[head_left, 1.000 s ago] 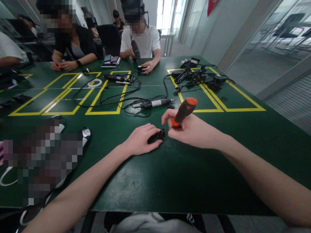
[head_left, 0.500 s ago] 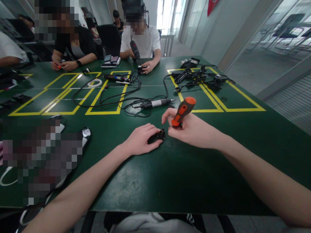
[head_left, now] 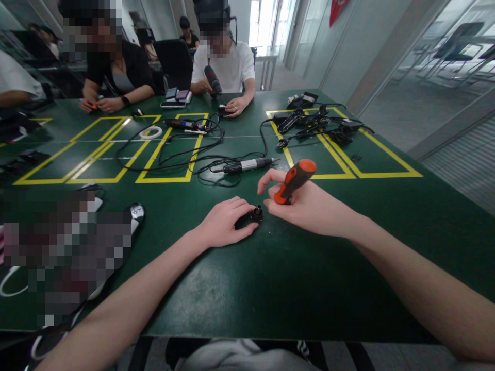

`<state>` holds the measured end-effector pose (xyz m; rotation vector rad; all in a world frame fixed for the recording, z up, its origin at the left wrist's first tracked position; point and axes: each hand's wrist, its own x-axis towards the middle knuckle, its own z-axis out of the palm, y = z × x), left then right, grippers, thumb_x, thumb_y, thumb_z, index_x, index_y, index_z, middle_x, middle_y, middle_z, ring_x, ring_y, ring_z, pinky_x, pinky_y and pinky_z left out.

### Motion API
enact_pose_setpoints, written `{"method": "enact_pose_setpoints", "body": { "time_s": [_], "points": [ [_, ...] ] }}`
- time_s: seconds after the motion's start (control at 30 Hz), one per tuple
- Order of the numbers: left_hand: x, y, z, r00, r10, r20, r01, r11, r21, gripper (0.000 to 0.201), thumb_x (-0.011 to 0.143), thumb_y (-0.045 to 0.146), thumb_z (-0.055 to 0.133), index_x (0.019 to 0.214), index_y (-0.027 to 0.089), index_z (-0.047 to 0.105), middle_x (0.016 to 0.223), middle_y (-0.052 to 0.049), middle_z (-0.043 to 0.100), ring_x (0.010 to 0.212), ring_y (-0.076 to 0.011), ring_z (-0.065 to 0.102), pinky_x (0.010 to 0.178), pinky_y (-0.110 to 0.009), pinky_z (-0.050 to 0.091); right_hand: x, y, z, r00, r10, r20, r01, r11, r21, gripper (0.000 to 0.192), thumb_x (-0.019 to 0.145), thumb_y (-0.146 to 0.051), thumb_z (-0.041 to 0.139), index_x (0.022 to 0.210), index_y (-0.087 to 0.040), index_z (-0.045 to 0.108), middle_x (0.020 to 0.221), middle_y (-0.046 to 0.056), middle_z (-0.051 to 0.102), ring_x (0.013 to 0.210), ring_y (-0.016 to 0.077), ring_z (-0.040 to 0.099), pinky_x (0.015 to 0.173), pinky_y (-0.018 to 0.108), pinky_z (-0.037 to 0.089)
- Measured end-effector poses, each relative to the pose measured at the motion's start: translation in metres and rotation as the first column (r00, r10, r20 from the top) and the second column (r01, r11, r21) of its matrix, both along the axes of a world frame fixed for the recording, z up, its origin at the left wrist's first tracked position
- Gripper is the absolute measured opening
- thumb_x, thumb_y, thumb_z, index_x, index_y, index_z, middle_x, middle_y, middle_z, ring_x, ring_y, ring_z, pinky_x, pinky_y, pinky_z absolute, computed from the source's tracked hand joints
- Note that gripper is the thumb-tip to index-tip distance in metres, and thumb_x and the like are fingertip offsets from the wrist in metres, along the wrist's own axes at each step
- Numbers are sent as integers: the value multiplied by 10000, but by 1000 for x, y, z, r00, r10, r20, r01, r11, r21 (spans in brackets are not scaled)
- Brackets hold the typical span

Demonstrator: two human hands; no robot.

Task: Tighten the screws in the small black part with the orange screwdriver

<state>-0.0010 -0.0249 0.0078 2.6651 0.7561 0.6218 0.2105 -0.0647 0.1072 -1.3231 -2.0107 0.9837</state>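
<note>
Fingers of the left hand (head_left: 224,222) press down on a small black part (head_left: 253,215) on the green table (head_left: 294,278). Right hand (head_left: 305,206) grips the screwdriver (head_left: 294,179). It looks hard, light; hold its sides.

**Room around the green table**

Large dark-green table (head_left: 240,288) marked with yellow tape rectangles (head_left: 348,174). Beyond its far edge, a bright daylit window (head_left: 266,20). Right of it, glass partition walls (head_left: 433,56) and grey floor (head_left: 460,172).
</note>
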Motion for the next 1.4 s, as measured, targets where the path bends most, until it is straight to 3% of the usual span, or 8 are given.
{"method": "enact_pose_setpoints", "body": {
  "time_s": [0.27, 0.6, 0.87, 1.0, 1.23, 1.4],
  "points": [
    [0, 1, -1, 1000, -1, 4, 1, 1000, -4, 236, 971, 368, 580, 1075, 174, 667, 968, -75, 711, 914, -216, 648, 808, -334, 540, 2, 3, -8, 1000, 13, -3, -13, 1000, -3, 97, 780, -182, 561, 866, -225, 572, 624, -70, 489, 547, 126, 413, 557, 276, 324],
    [0, 0, -1, 1000, -6, 4, 6, 1000, 6, 239, 972, 367, 583, 1080, 169, 662, 988, -81, 715, 911, -218, 649, 798, -334, 536, 0, 1, -2, 1000, 18, 14, -19, 998, 61, 168, 736, -145, 587, 888, -216, 567, 684, -57, 493, 602, 132, 455, 600, 277, 359],
    [1, 1, 0, 1000, -6, 3, 6, 1000, 5, 238, 971, 365, 580, 1077, 169, 662, 996, -83, 720, 910, -219, 650, 788, -332, 534, 2, 1, -5, 1000, 17, -17, -17, 1000, -24, 172, 774, -165, 572, 935, -225, 559, 611, -85, 440, 545, 129, 412, 563, 277, 337],
    [1, 1, 0, 1000, -11, 18, 11, 1000, 20, 238, 972, 364, 586, 1069, 161, 665, 974, -78, 716, 894, -218, 646, 775, -331, 529, -1, 1, -1, 1000, 26, -12, -26, 999, 22, 229, 727, -130, 579, 940, -212, 559, 675, -67, 471, 580, 125, 434, 578, 270, 344],
    [0, 0, -1, 1000, -3, 6, 3, 1000, 13, 238, 977, 367, 577, 1065, 165, 665, 970, -76, 713, 896, -212, 646, 785, -328, 534, 0, 3, -5, 998, -9, 69, -3, 985, 170, 158, 761, -129, 551, 898, -204, 566, 729, -35, 512, 648, 144, 478, 650, 290, 377],
    [0, 0, -1, 1000, -9, 11, 9, 1000, 17, 239, 976, 365, 580, 1076, 165, 664, 982, -76, 716, 899, -212, 646, 786, -330, 535, -1, 1, -1, 1000, 8, 17, -9, 997, 75, 225, 732, -133, 582, 947, -200, 589, 732, -30, 538, 632, 145, 485, 624, 285, 380]
  ]
}}
